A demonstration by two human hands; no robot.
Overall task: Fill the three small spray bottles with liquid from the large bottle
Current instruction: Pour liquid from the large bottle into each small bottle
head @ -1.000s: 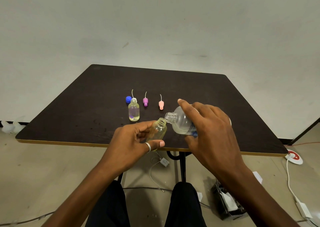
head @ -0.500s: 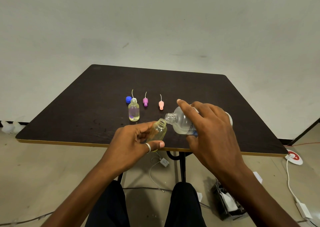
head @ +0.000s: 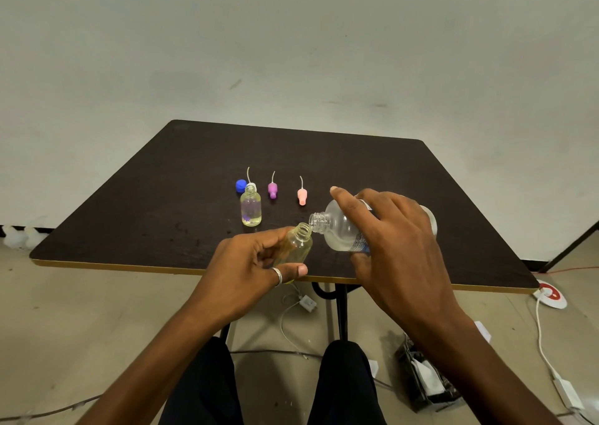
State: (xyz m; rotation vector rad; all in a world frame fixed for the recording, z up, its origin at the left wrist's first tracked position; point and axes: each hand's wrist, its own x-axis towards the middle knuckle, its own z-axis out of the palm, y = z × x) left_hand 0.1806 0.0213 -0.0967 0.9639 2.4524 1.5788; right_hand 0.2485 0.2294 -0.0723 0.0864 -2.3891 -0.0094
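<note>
Sitting at the near edge, the person shows two dark-trousered knees [head: 201, 389] above a floor strewn with cables, a white adapter [head: 308, 304] and a black box [head: 424, 382] holding white paper. Above the near edge of the dark worktop [head: 129, 230], the left grip [head: 256, 269], a silver ring [head: 277, 276] on one finger, curls around an uncapped small spray bottle [head: 299, 246], thumb on its near side, holding it tilted with its mouth leaning right. Just to the right, the right grip [head: 398, 246] wraps the large bottle [head: 340, 230] from above, forefinger stretched along its shoulder. This bottle lies almost on its side, mouth pointing left, lip meeting the small bottle's rim. Clear liquid pools in its lower side; whether any is flowing cannot be told.

Farther back and left, a second small bottle [head: 251, 209] stands upright on the worktop, nearly full of pale liquid. Behind it sit a blue cap [head: 240, 185] and a white spray head [head: 252, 185], then, to the right in a row, a purple spray head [head: 273, 190] and a pink spray head [head: 302, 196], each with its thin tube pointing up. A pale wall [head: 291, 52] rises beyond.
</note>
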